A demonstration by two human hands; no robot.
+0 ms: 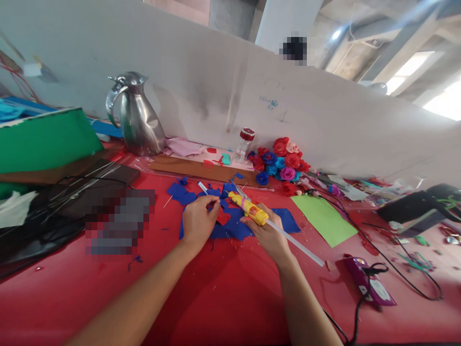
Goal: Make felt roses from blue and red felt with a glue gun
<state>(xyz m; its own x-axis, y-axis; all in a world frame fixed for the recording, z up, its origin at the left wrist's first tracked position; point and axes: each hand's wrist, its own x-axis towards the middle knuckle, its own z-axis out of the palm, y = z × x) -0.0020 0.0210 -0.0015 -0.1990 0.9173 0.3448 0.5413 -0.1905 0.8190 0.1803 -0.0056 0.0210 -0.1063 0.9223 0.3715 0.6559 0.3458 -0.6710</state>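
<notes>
So, from where I'm standing, one yellow glue gun (248, 207) sits gripped in the right hand (270, 240), one glue stick (297, 244) poking out behind. Its long axis slants forward and left, nozzle near a crumpled blue piece (228, 190) that's closer to the left hand (200, 218), whose fingertips pinch together, on what I can't tell. One lime-green sheet (324, 218), one steel pitcher (140, 120) too.

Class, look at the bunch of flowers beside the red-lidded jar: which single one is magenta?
The magenta flower, low in the bunch, right of the dark blue flower nearest the brown strip. Its neighbours are red, blue or pink.
</notes>
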